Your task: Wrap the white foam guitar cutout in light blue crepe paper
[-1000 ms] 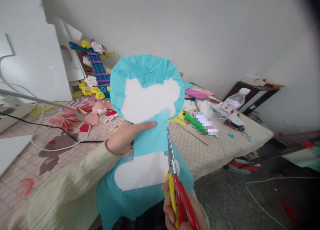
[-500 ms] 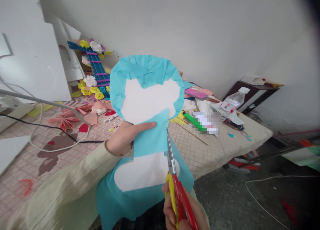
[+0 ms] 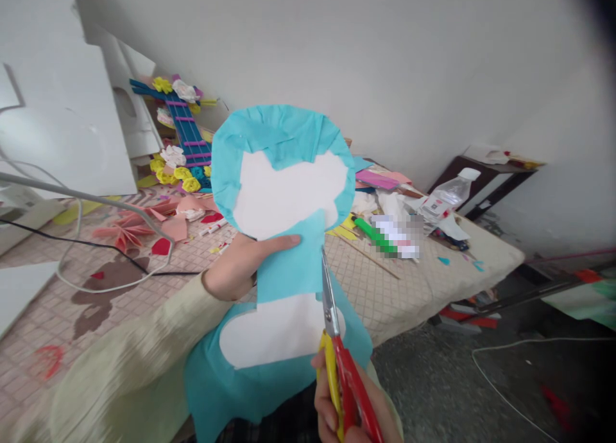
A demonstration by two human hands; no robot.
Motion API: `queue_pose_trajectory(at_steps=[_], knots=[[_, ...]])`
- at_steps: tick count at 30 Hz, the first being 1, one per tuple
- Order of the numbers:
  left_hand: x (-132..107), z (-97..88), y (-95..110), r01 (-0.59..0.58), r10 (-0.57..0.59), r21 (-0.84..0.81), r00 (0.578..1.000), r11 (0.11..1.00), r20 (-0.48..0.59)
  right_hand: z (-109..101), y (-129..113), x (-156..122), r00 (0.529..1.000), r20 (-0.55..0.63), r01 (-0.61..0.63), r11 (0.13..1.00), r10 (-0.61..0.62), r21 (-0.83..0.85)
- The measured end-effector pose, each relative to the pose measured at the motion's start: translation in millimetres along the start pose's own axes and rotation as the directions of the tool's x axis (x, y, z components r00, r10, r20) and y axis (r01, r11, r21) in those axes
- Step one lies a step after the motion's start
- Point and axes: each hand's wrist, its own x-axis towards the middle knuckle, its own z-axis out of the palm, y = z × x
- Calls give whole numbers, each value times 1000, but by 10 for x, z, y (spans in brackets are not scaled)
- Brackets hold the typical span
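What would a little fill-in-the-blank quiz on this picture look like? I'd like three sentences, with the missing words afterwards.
The right hand holds scissors with one red handle and one ____ handle.
The left hand grips the white cutout with its ____ lying across blue paper.
The clear plastic bottle has a ____ cap.

Missing words: yellow; thumb; white.

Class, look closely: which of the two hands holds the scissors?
The right hand: it grasps the scissors by their red and yellow handles. The left hand instead grips the blue sheet, thumb on top.
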Motion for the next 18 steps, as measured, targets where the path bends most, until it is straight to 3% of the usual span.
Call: queue_pose_trajectory(at_steps=[9,18], knots=[[-58,75,11,-2,2,-41,1000,999,3,-81,60,93,996,80,-30,1000,29,2],[-35,52,-16,-9,9,-36,1000,999,5,37,-11,-39,998,-22,55,997,-56,-50]])
